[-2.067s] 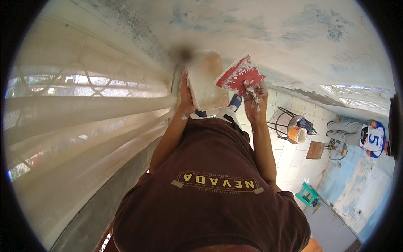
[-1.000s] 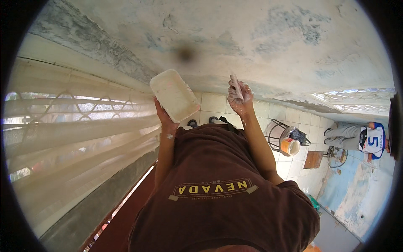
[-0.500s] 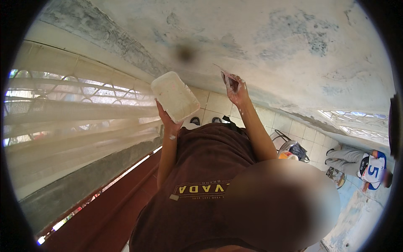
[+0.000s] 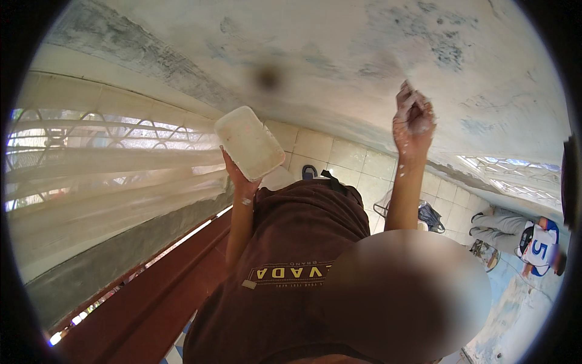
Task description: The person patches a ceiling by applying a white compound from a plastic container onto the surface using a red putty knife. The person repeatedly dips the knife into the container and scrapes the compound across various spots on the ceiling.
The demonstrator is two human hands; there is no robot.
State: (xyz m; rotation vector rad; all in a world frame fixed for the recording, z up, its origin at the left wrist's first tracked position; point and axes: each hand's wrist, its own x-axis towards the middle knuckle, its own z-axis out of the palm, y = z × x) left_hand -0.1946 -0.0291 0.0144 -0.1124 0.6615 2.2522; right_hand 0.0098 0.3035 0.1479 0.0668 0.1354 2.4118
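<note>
My left hand [image 4: 238,173] grips the near left edge of a pale, rounded rectangular plastic tub [image 4: 250,144], smeared with whitish material. To the right, my right hand [image 4: 415,121] is raised close to the wall [image 4: 339,73], its fingers curled and spotted with white paste. A thin flat scraper [image 4: 407,85] seems pinched in those fingers, edge-on and mostly hidden. White smears also mark both wrists. The wall is whitish with grey and bluish rough patches.
On the left, sheer curtains [image 4: 115,164] hang before a grilled window above a dark red ledge [image 4: 151,291]. Pale floor tiles [image 4: 345,161] lie below. A dark bag [image 4: 430,217] stands on the floor at right. Further right is another person [image 4: 536,242] in a white-and-blue shirt.
My right hand has swept right along the wall, its forearm now more upright and covering part of the floor items. The tub in my left hand has shifted slightly left.
</note>
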